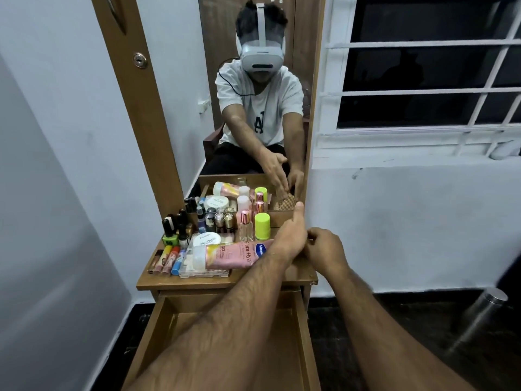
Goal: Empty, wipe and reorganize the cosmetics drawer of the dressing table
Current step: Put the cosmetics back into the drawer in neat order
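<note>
Overlying one tabletop [197, 280]: two hands [290, 235] [324, 246]

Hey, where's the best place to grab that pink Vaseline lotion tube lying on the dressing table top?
Grip the pink Vaseline lotion tube across its middle, coming down from above. It lies flat on its side, resting partly on the clear plastic case, so its broad upper face is exposed, while the left hand covers its right end.

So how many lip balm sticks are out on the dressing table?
4, in a row at the table's front left corner: brown stick, yellow-capped stick, red-capped stick, blue stick. Others may be hidden among the bottles.
</note>
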